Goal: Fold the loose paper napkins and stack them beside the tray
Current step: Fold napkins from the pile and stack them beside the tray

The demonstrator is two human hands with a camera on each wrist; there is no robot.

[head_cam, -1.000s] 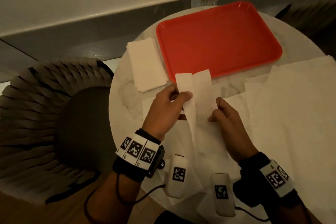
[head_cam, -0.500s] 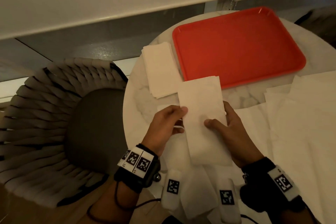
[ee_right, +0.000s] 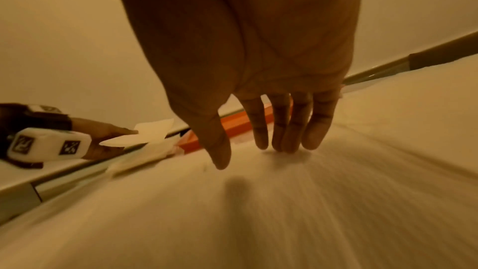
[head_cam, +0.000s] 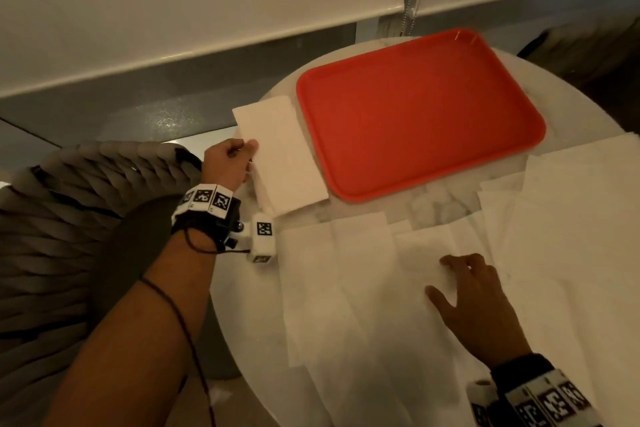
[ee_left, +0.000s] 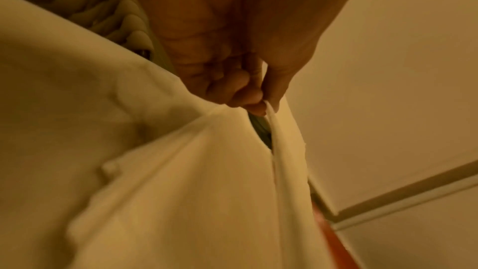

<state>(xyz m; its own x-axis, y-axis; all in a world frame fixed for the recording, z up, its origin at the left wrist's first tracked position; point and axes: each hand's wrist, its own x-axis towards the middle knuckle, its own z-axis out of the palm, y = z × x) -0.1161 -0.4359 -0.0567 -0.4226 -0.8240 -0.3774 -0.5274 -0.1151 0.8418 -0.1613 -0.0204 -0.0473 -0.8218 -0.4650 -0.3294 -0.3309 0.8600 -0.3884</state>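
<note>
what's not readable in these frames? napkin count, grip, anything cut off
- Stack of folded napkins: count unreadable; head view shows only the top sheet, left wrist view is blurred.
- Left hand pinches the top folded napkin; whether it has landed on the stack is unclear.
- Loose napkins: overlapping, cut by right and bottom edges.
- Right hand: contact blurred in wrist view.

1. Folded napkin (head_cam: pixel 273 139), white, pinched at its left edge, lies atop the stack of folded napkins (head_cam: pixel 294 191) just left of the red tray (head_cam: pixel 415 128).
2. Loose napkins (head_cam: pixel 363 288) lie unfolded and overlapping across the lower right of the frame.
</note>
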